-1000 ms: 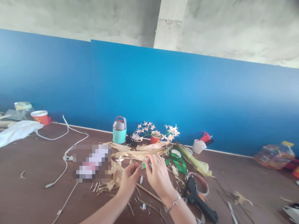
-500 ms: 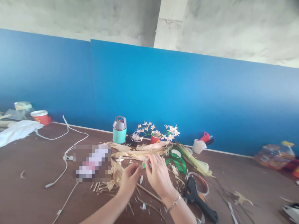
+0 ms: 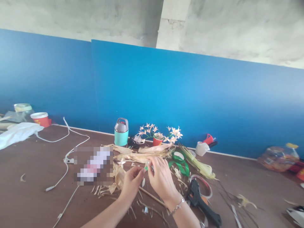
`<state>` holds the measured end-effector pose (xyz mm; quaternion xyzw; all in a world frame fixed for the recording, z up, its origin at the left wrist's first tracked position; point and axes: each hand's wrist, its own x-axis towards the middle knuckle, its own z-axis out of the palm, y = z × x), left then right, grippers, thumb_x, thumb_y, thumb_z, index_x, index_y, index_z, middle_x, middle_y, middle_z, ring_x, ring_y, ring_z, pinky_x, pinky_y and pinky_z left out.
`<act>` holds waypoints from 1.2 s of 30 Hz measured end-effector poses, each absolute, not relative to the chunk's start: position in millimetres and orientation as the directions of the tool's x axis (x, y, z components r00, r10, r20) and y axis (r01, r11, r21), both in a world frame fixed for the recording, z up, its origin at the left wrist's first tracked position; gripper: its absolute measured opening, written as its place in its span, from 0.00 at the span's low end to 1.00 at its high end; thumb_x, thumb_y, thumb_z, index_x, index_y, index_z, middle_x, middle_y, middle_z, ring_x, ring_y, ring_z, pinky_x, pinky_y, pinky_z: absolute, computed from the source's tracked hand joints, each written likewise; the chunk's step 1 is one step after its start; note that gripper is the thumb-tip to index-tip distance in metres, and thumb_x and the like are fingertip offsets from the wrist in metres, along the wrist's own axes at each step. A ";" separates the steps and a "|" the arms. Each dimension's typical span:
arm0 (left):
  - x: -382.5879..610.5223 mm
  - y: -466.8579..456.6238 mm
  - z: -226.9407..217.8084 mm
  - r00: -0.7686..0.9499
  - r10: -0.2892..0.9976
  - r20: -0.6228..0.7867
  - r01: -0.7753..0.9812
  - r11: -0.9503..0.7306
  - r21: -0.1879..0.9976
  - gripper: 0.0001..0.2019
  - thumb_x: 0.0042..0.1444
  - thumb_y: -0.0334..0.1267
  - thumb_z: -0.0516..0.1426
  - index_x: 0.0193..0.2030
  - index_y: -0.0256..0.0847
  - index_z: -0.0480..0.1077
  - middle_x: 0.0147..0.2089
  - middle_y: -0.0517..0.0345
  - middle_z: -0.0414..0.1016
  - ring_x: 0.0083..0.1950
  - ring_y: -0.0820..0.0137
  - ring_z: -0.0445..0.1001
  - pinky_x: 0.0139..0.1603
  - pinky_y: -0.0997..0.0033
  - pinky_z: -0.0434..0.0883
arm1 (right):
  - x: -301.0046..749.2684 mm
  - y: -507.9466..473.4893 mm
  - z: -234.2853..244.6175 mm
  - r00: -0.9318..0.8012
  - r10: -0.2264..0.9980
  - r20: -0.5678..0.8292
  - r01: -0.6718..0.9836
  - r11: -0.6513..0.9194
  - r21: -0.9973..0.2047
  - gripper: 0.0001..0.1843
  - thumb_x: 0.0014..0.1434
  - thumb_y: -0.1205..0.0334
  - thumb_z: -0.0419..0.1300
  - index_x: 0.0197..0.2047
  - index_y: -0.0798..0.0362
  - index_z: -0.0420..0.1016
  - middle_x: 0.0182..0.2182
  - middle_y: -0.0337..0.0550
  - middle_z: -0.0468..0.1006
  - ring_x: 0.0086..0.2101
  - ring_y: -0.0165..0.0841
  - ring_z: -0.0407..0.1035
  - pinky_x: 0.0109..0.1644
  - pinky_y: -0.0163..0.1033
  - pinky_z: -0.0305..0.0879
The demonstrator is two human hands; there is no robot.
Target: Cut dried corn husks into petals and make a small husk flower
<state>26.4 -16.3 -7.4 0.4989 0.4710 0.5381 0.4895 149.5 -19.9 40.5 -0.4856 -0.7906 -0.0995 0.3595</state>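
My left hand (image 3: 132, 181) is closed in a pinch, thumb and forefinger meeting on a small green strip (image 3: 146, 168). Just to its right, my right hand (image 3: 161, 179), wearing a bracelet (image 3: 177, 205) at the wrist, is also pinched, its fingertips on a small pale piece (image 3: 147, 164) that adjoins the green. The fingers hide most of both, so their full shape does not show. Dried corn husks (image 3: 135, 157) lie behind and left of the hands. A thin stick (image 3: 152, 197) runs beneath them, among pale scraps.
A black glue gun (image 3: 201, 202) lies right, near a tape roll (image 3: 207, 186). Green ribbon (image 3: 181, 167) and a husk bundle (image 3: 199, 163) are behind it. At the back stand a turquoise flask (image 3: 121, 137) and pale flowers (image 3: 174, 135) by a red cup (image 3: 157, 140). White cables (image 3: 67, 171) cross the left.
Almost nothing differs. Both hands keep their pinch in the same place, and the view has shifted very slightly.
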 end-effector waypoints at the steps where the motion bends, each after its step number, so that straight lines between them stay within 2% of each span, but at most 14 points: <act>1: 26.4 -16.5 -6.9 -0.025 0.997 0.077 -0.055 -0.078 0.995 0.15 0.47 0.49 0.56 0.24 0.38 0.70 0.18 0.63 0.62 0.22 0.73 0.60 0.23 0.75 0.58 | 149.6 -19.9 40.4 -0.271 0.692 0.669 0.839 0.510 -0.188 0.12 0.56 0.74 0.48 0.41 0.52 0.65 0.31 0.42 0.72 0.35 0.37 0.67 0.41 0.41 0.60; 9: 26.1 -17.1 -3.5 -0.028 0.997 0.073 -0.043 -0.074 0.996 0.15 0.46 0.50 0.57 0.24 0.38 0.70 0.18 0.63 0.63 0.23 0.72 0.60 0.24 0.75 0.59 | 150.3 -21.3 40.6 -0.278 0.723 0.632 0.842 0.500 -0.201 0.14 0.54 0.75 0.49 0.42 0.52 0.66 0.34 0.43 0.73 0.38 0.38 0.66 0.43 0.42 0.59; 18: 26.2 -18.3 -0.5 -0.048 0.996 0.075 -0.036 -0.076 0.996 0.15 0.44 0.49 0.57 0.23 0.37 0.72 0.18 0.62 0.65 0.23 0.72 0.61 0.24 0.75 0.59 | 149.9 -20.5 40.4 -0.281 0.702 0.655 0.842 0.508 -0.182 0.14 0.54 0.75 0.50 0.42 0.51 0.66 0.33 0.42 0.73 0.37 0.37 0.67 0.41 0.41 0.59; 26: 25.6 -15.6 -5.9 -0.034 0.995 0.092 -0.031 -0.093 0.995 0.14 0.46 0.47 0.57 0.24 0.37 0.72 0.18 0.62 0.65 0.23 0.72 0.62 0.25 0.75 0.60 | 150.5 -20.5 39.8 -0.280 0.734 0.618 0.837 0.502 -0.216 0.15 0.54 0.75 0.50 0.43 0.52 0.65 0.34 0.44 0.73 0.38 0.39 0.66 0.43 0.43 0.58; 36: 24.7 -16.1 -7.9 -0.026 0.994 0.105 -0.015 -0.105 0.994 0.14 0.47 0.47 0.57 0.25 0.37 0.73 0.20 0.61 0.67 0.25 0.71 0.63 0.26 0.74 0.60 | 150.1 -21.4 39.6 -0.288 0.724 0.627 0.848 0.497 -0.184 0.14 0.55 0.74 0.50 0.43 0.52 0.66 0.35 0.44 0.73 0.38 0.38 0.66 0.43 0.43 0.58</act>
